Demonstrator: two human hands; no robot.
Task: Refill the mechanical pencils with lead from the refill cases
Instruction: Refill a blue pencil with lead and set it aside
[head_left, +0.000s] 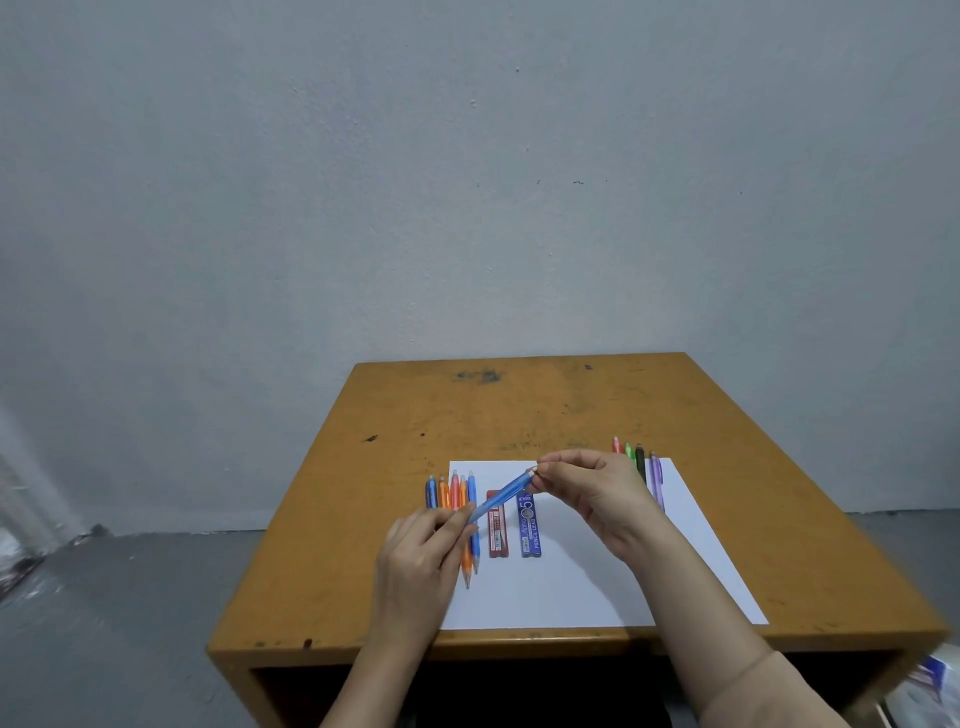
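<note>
A blue mechanical pencil (501, 496) is held slanted above the white paper (566, 582). My left hand (423, 556) grips its lower end, and my right hand (587, 491) pinches its upper end at the cap. Under the pencil lie a red lead refill case (497, 530) and a blue lead refill case (531, 527), side by side on the paper. A row of several blue and orange pencils (457, 499) lies at the paper's left edge, partly hidden by my left hand. Several more pencils (644, 467), pink, green, black and purple, lie behind my right hand.
The worn yellow-brown desk (519, 410) stands against a grey wall, with bare top behind the paper. Grey floor lies to the left. A white and blue object (930, 686) shows at the lower right edge.
</note>
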